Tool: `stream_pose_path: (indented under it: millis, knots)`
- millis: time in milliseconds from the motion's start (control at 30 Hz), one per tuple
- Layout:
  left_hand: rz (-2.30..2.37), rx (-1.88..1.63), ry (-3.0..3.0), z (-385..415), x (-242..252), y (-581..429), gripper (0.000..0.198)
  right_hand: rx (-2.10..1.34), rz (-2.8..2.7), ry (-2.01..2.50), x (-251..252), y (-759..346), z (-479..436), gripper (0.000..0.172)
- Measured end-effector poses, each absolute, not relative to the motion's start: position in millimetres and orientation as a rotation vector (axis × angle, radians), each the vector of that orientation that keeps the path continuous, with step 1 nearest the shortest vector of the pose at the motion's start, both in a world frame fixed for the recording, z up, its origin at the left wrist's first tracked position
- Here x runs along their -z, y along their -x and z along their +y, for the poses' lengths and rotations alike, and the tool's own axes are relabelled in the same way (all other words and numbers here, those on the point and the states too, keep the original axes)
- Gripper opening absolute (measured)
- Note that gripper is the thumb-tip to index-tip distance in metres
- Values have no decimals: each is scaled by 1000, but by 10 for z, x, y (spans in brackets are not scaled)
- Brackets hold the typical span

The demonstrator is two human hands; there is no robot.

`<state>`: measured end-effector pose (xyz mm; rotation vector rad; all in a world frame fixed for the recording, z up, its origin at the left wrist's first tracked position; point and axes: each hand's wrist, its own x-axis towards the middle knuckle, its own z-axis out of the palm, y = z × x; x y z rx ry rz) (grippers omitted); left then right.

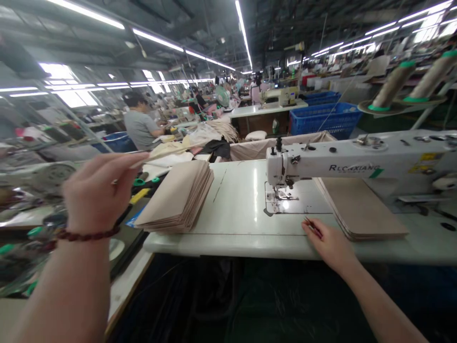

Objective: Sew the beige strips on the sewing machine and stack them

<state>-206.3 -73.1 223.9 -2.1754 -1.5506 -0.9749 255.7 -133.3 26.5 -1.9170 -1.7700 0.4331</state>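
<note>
My left hand [102,188], with a dark red bead bracelet on the wrist, is raised left of a stack of beige fabric panels [174,190]. Its fingers are closed on a thin beige piece [160,155], seen nearly edge-on and slightly blurred. On the table's front part rests my right hand [326,240], its fingers closed around a small pointed tool [314,227] with a dark reddish body, mostly covered by the fingers. The sewing machine's needle and presser foot [277,193] stand beyond that hand. A second stack of beige panels [367,209] lies to its right, partly under the machine arm.
The white sewing machine [328,159] spans the right side of the pale table [235,209]. Thread cones [394,85] stand behind it. Cloth pieces [214,148] and a blue crate [324,119] are beyond the table. A co-worker [139,124] is at the far left.
</note>
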Motion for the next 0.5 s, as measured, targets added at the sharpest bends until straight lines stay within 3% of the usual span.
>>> stream_pose_path:
  millis: [133,267,500]
  knots:
    - [-1636,711,2180,-503,-1697,2106,32,-138,-1906,2080,22,-2643,-1302,38]
    - [-2022,886,1893,-428,-1315,2263,31,60,-1987,2100,223,-2775,-1191,41]
    - [-2367,1412,1934,-359,-1258,2437,34,195,-2040,1964,577,-2940,-989,48]
